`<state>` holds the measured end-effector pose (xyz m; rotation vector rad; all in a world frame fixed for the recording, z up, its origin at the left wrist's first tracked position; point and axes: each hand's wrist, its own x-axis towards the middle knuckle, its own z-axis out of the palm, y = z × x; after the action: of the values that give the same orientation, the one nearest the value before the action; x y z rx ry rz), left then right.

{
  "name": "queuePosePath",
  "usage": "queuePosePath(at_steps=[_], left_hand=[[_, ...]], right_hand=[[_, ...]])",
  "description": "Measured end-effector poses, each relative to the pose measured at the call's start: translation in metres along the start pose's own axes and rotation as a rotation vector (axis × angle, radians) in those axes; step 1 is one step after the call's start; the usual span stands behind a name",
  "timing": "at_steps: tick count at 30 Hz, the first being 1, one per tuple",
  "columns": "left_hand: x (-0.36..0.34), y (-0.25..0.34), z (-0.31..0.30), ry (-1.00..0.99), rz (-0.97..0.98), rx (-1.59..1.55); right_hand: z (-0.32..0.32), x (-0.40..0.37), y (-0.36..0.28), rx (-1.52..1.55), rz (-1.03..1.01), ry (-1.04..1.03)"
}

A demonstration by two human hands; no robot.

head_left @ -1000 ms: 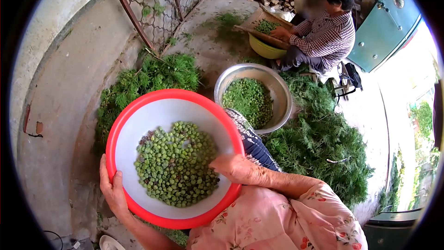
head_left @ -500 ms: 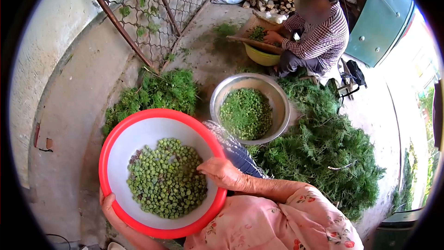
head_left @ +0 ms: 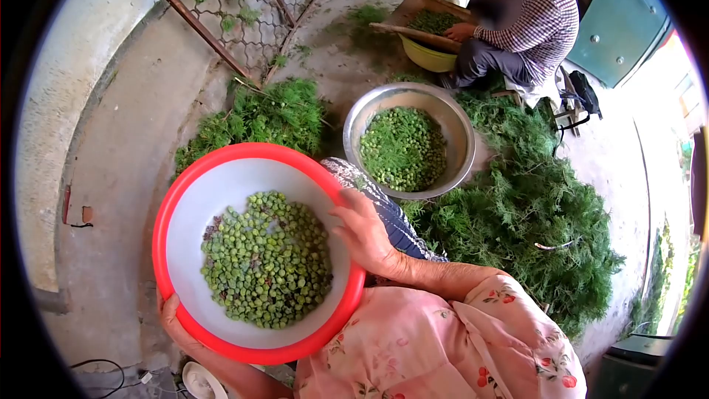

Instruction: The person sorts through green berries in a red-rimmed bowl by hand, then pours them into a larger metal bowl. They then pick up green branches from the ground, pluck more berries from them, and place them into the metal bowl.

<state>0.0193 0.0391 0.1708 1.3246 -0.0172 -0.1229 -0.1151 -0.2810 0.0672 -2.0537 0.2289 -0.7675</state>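
Observation:
A white basin with a red rim (head_left: 171, 199) tilts toward me on my lap, its bottom covered by small knobbly green seed cones (head_left: 269, 262) with a few brownish bits among them. At its lower left edge, my left hand (head_left: 172, 319) grips the rim, thumb showing and the other fingers hidden beneath. My right hand (head_left: 367, 235) is over the right side of the rim, fingers spread and holding nothing I can see. Beyond it stands a steel bowl (head_left: 461, 133) with more green cones (head_left: 402, 151) and feathery sprigs inside.
Cut evergreen branches (head_left: 524, 222) are heaped on the right, with a smaller pile (head_left: 258, 118) on the left. Farther back, a seated person (head_left: 535, 22) works at a woven tray (head_left: 413, 11) over a yellow-green basin (head_left: 428, 55). A wire mesh panel (head_left: 229, 0) leans at upper left.
My right hand has lifted from the cones, its bunched fingers now spread near the rim. The seated person's one hand has moved up, away from the tray. My view has shifted slightly.

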Motion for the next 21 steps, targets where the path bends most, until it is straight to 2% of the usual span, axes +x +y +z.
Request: queuePosePath(at_steps=[4, 9, 10, 14, 18, 19, 21], left_hand=[[-0.006, -0.003, 0.003, 0.016, -0.002, 0.009], [-0.024, -0.002, 0.025, 0.094, 0.104, 0.012], [-0.028, -0.004, 0.030, 0.111, 0.128, 0.013], [-0.047, -0.007, 0.037, 0.169, 0.181, 0.032], [-0.054, -0.008, 0.031, 0.256, 0.191, 0.092], [-0.055, -0.007, 0.029, 0.263, 0.172, 0.088], [-0.052, 0.006, 0.013, 0.116, -0.157, -0.061]], right_hand=[[0.005, 0.005, -0.009, 0.074, 0.010, 0.025], [0.004, 0.009, -0.017, 0.194, 0.046, 0.108], [0.007, 0.010, -0.016, 0.306, 0.081, 0.136], [-0.007, 0.031, -0.033, 0.203, -0.056, 0.144], [-0.016, 0.046, -0.040, 0.220, -0.040, 0.071], [-0.018, 0.050, -0.040, 0.191, -0.054, 0.067], [-0.017, 0.058, -0.031, 0.135, -0.070, 0.054]])
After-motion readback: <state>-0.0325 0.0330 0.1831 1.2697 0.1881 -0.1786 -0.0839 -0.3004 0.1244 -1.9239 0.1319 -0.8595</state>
